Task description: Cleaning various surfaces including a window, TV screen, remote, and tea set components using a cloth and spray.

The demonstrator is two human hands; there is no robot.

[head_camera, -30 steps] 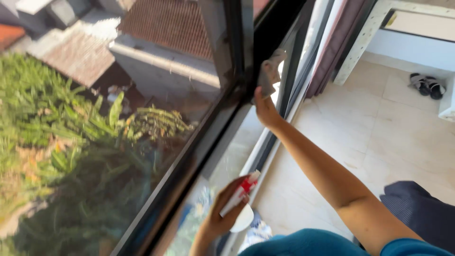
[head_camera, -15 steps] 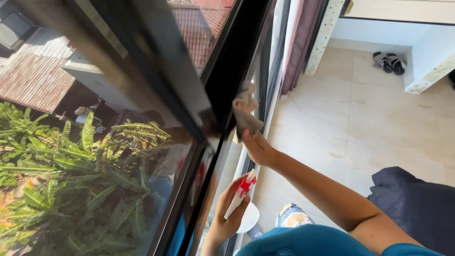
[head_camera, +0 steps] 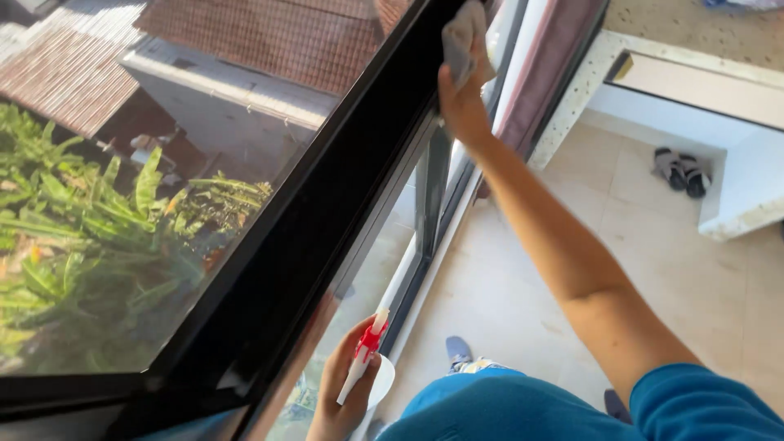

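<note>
Head view: right hand [head_camera: 462, 102] raised far up, fingers closed on a grey cloth [head_camera: 465, 37] pressed against the black window frame [head_camera: 327, 204]. Left hand [head_camera: 343, 392] low and near, fingers wrapped round a white spray bottle with red trigger [head_camera: 365, 355], held just beside the glass pane [head_camera: 163, 163]. Pink curtain [head_camera: 547, 73] right of the frame. Pair of sandals [head_camera: 682, 170] far right on tiled floor [head_camera: 653, 269].

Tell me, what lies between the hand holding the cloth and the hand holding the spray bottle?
In the head view, the dark window frame runs between the right hand and left hand.
</note>
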